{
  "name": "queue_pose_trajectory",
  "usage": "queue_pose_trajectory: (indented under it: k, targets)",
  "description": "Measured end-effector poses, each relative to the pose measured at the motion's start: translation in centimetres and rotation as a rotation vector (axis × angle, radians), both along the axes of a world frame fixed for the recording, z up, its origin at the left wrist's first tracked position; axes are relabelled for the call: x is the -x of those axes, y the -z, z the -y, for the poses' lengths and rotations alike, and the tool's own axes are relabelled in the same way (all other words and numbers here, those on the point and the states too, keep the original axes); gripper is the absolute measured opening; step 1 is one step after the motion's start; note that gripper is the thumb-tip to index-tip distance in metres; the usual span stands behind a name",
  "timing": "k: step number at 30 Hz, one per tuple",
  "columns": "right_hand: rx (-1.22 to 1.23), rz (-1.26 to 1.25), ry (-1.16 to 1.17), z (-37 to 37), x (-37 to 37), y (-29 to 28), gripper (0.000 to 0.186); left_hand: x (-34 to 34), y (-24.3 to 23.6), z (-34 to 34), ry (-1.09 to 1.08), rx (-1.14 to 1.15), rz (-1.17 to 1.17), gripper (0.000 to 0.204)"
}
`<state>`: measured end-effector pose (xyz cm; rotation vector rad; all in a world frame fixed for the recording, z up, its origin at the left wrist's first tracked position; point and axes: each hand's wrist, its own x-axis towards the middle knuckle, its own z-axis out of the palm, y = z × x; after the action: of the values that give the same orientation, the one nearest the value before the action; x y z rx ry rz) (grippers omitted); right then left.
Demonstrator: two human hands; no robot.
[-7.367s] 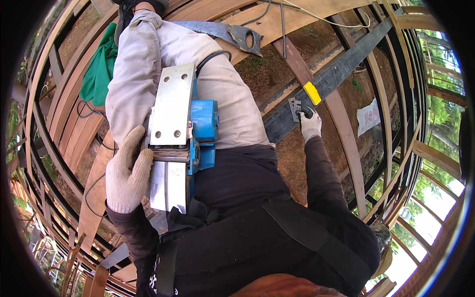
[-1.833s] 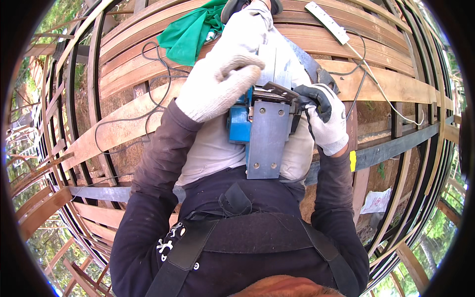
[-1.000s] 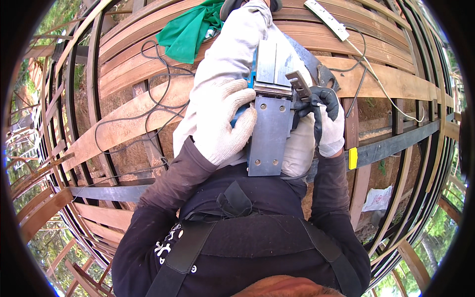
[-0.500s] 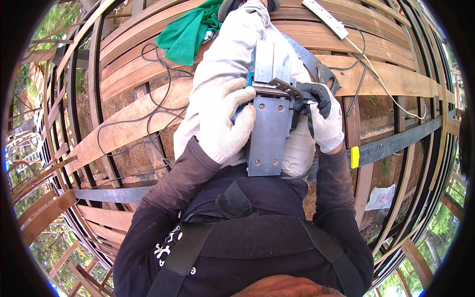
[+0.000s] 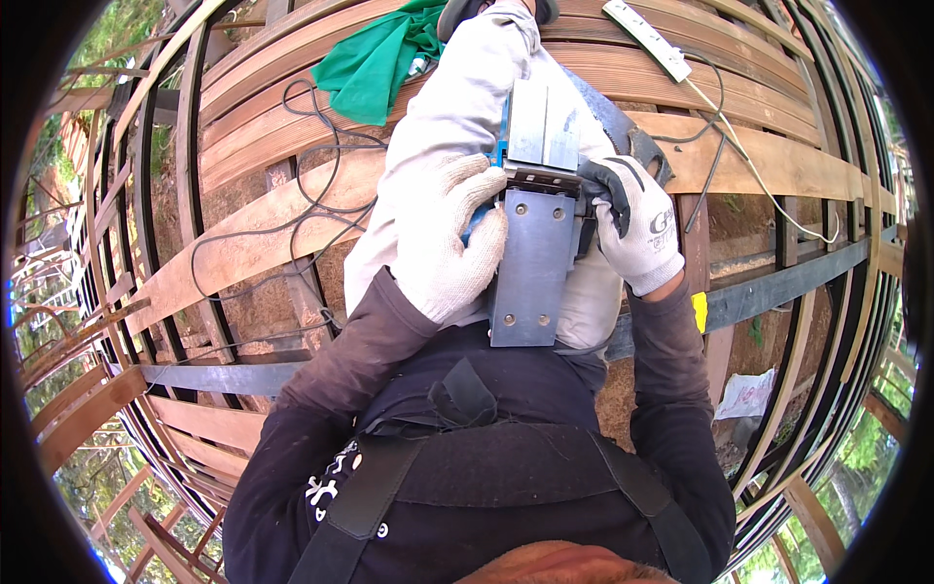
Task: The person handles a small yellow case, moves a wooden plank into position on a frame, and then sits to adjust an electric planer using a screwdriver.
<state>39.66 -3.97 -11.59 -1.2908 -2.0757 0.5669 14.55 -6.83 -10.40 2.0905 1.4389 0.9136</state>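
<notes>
An upturned blue electric planer (image 5: pixel 526 268) with grey metal soles lies between my legs on the pale trousers. My gloved left hand (image 5: pixel 451 238) is wrapped on the planer's left side, fingertips at the middle opening. A dark slotted metal plate (image 5: pixel 543 178) lies across that opening. My gloved right hand (image 5: pixel 632 219) has its fingers curled at the plate's right end; what they pinch is hidden. Beside my right leg, a hand saw (image 5: pixel 650 161) is partly covered.
Wooden deck boards (image 5: pixel 730 156) and joists run over bare soil. A white power strip (image 5: pixel 646 39) with cords lies upper right, a green cloth (image 5: pixel 375 68) upper left, black cable (image 5: pixel 302 214) at left. A yellow object (image 5: pixel 699 311) sits on a dark beam (image 5: pixel 783 292).
The slotted plate has gone from tilted up above the opening to lying across it. My right hand has turned inward with it. Earlier, that hand was out by the beam.
</notes>
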Motion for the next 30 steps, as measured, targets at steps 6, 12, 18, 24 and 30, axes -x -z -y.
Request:
queue_pose_trajectory:
  k: [6, 12, 18, 24, 30]
  targets:
    - [-0.103, 0.241, -0.064, 0.0, -0.2, -1.7, 0.046, 0.2, 0.7, -0.3, 0.006, -0.018, 0.103, 0.029]
    - [-0.117, 0.273, -0.112, -0.7, -0.3, -2.5, 0.048, 0.3, 1.0, -0.4, 0.008, -0.015, 0.098, 0.03]
    - [0.092, -0.354, 0.184, -0.9, -1.4, 1.0, 0.017, 0.5, -0.6, -1.3, -0.045, 0.026, 0.189, 0.041]
    - [0.241, -0.778, 0.33, 1.9, -0.7, 3.5, 0.026, 0.8, -0.2, -4.4, 0.01, -0.11, -0.037, 0.035]
    - [-0.016, -0.671, 0.261, 3.9, -0.4, 3.8, 0.026, 1.2, 1.3, -4.8, 0.071, -0.082, -0.085, 0.029]
